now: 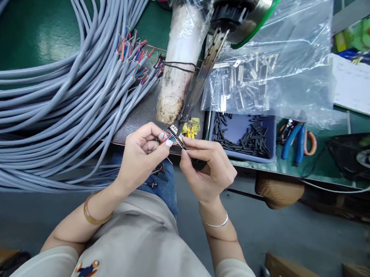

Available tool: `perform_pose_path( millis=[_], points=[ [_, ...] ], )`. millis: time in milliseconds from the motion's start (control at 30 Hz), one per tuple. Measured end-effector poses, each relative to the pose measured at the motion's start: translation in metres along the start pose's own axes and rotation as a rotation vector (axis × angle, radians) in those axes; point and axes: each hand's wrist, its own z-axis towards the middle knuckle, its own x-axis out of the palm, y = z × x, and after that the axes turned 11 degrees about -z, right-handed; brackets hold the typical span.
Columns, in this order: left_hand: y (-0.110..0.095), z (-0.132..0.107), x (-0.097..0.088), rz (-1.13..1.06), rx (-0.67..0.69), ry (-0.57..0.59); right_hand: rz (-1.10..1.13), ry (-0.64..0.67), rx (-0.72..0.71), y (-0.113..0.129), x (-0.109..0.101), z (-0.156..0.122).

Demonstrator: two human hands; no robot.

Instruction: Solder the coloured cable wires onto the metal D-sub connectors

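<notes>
My left hand is closed, its thumb and fingers pinching several thin coloured wires at the table's front edge. Just above these wires is a metal multi-pin connector, under the pointed end of a perforated metal barrel that looks like a soldering iron. From the other side my right hand reaches in, thumb and fingertips pressed around a thin white wire beside the connector. Fingertips partly cover the wire ends, so I cannot tell which are attached.
Bundled grey cables with stripped ends lie at left. A white wrapped tube slants beside the barrel. Rightward are a blue tray of short black tubes, a clear bag of metal connectors, blue-handled pliers and a black fan-like device.
</notes>
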Motion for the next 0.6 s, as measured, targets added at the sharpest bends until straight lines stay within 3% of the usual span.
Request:
perform_pose_path(
  millis=[600],
  points=[
    [-0.0051,0.0014,0.0045,0.038,0.038,-0.007,-0.005,-0.013,-0.006,-0.0008,0.0010,0.0013]
  ],
)
